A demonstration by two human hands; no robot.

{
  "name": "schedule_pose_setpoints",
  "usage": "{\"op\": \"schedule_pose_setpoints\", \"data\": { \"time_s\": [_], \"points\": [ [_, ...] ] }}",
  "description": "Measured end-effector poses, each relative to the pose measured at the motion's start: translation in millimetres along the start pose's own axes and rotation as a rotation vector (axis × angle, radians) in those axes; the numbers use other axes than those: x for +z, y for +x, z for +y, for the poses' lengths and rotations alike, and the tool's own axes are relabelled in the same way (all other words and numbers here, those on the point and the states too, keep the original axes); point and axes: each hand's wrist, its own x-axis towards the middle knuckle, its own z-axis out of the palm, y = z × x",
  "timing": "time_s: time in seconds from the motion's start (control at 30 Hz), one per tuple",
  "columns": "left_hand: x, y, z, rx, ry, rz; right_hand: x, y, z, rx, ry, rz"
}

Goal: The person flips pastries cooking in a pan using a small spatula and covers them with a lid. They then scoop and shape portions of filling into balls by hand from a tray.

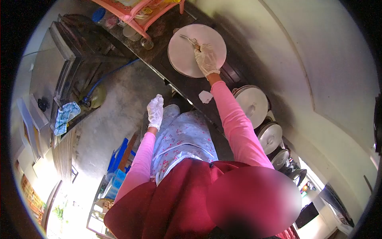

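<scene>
My right hand (207,60), in a thin whitish glove, reaches over a large pale round disc (181,59) on the dark counter. Its fingers are closed on a small tool with a slim metal end (187,38) that points to the upper left; the grip hides the rest and I cannot tell its exact kind. My left hand (155,111), gloved too, hangs in front of the flowered apron (185,133), off the counter. Its fingers are drawn together with nothing visible in them. A small white crumpled piece (205,96) lies near the counter's edge, below the disc.
Several lidded pots (251,106) stand in a row along the wall at right. An orange rack (137,16) and glass jars (147,43) occupy the counter's far end. Across the floor (115,95) are a blue hose (113,73) and a checked cloth (67,117).
</scene>
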Motion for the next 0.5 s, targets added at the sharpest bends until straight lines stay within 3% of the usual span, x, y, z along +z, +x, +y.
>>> {"op": "schedule_pose_setpoints", "data": {
  "time_s": [0.2,0.3,0.33,0.4,0.5],
  "points": [
    [-4,12,10,-0.093,-0.05,-0.035,-25,-10,-14,0.112,0.122,0.048],
    [-2,16,12,-0.085,-0.055,-0.056,-56,-57,-30,0.304,0.324,0.36],
    [-3,17,22,-0.118,-0.088,-0.076,-46,-87,-19,0.598,0.463,0.363],
    [-1,20,31,-0.149,-0.096,-0.126,-35,-139,-12,0.941,0.6,0.462],
    [13,30,10,-0.023,-0.006,-0.197,12,-211,22,0.925,0.231,0.425]
  ]
}}
